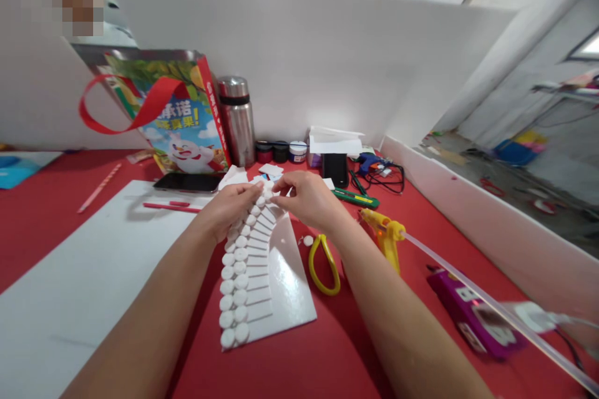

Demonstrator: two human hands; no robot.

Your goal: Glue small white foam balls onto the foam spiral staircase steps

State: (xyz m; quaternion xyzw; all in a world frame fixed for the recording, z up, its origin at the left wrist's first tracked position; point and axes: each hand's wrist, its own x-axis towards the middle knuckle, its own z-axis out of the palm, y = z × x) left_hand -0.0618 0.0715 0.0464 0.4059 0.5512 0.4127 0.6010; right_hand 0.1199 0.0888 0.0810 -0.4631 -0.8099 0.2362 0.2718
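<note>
White card [292, 277] — discs [241, 268] reach left grip [231, 206], right grip [306, 196]; cannot tell if either pinches — yellow loop [332, 287] this side of right grip.

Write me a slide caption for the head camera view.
Left hand and right hand, close together, at white discs lining a white board on a red table.

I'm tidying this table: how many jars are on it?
3: the red jar beside the flask, the black jar in the middle, the white jar at right. More may be hidden.
</note>
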